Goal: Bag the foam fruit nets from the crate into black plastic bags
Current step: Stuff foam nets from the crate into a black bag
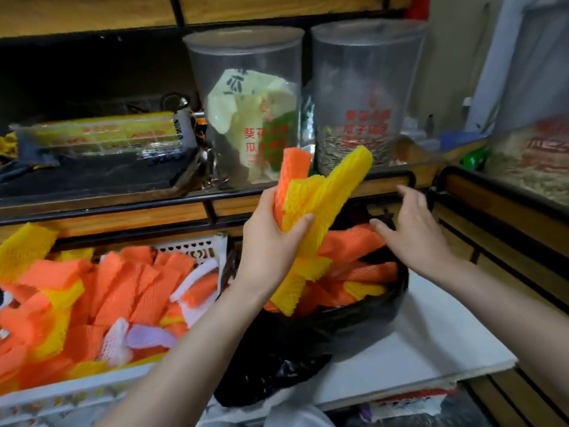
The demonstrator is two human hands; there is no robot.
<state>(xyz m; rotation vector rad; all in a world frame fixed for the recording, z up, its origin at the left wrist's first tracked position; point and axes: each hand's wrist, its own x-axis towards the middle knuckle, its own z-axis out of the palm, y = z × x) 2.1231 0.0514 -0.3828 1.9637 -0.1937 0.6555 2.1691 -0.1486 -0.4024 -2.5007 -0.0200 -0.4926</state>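
Note:
A white plastic crate (187,248) at the lower left holds a heap of orange, yellow and white foam fruit nets (101,300). To its right a black plastic bag (311,343) sits open on a white board, partly filled with orange and yellow nets (357,272). My left hand (271,241) grips a bunch of yellow and orange nets (317,192) upright over the bag's mouth. My right hand (415,229) hovers over the bag's far right rim, fingers apart and empty.
A wooden shelf with a black metal rail (385,175) runs behind the bag. On it stand two tall clear jars (243,75), one with seeds (366,87). A white board (440,331) lies under the bag. A wooden shelf front (505,211) stands at the right.

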